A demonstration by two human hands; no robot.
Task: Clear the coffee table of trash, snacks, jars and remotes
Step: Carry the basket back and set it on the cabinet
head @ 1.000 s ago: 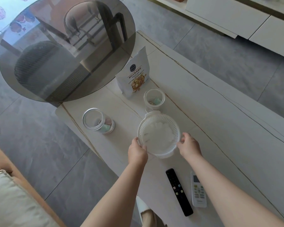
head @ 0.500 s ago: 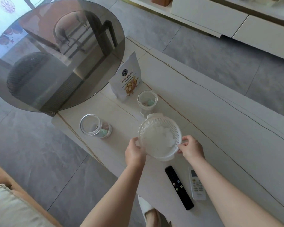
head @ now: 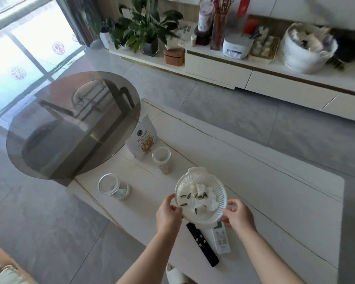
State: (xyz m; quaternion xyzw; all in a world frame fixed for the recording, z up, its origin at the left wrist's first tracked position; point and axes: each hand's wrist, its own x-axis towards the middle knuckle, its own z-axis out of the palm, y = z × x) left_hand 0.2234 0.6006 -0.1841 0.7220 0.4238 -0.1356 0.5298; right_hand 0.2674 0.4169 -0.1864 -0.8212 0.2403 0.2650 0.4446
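Pale stone-look counter [head: 264, 181] with thin gold veins, partly overlapped at far left by round smoked-glass top [head: 70, 128]. Directly on it: upright snack pouch [head: 142, 140], clear jar [head: 162, 160] just beside it, second clear jar [head: 113, 187] near left edge. At near edge, black remote [head: 203, 244] and white remote [head: 221, 239] side by side.

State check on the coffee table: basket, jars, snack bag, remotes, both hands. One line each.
white basket: gripped on both sides, tilted, holds crumpled tissue and seed shells
left hand: grips basket rim
right hand: grips basket rim
near jar: on its side
far jar: upright, lidless
snack bag: standing
black remote: flat on table
white remote: flat on table
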